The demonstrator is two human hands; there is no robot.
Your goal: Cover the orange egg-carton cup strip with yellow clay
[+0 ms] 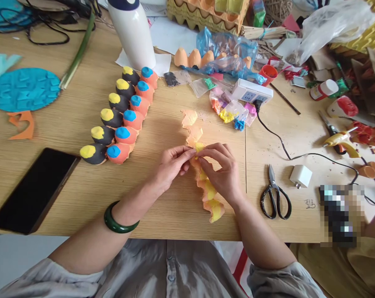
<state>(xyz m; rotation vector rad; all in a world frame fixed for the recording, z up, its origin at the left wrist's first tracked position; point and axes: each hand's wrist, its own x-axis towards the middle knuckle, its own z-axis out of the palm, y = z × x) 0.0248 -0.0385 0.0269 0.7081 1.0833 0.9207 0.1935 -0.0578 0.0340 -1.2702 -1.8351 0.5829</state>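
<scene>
A strip cut from an orange egg carton (190,118) lies before me, running from the middle of the table toward its front edge. Yellow modelling clay (216,211) lines its nearer cups, while the far cups are bare. My left hand (175,163) is closed, thumb and forefinger pinched at the strip's edge. Opposite it, my right hand (223,169) pinches at a bit of yellow clay in a middle cup. The fingertips of both hands almost meet there and partly cover the clay. A dark green bangle (117,223) circles my left wrist.
Left stand painted carton rows (123,132) with yellow and blue tips, and a phone (35,190). Scissors (274,194), a white adapter (301,176), a power strip (252,91) with its cord and a glue gun (342,140) lie right. A white bottle (134,37) stands behind. Another person sits at right.
</scene>
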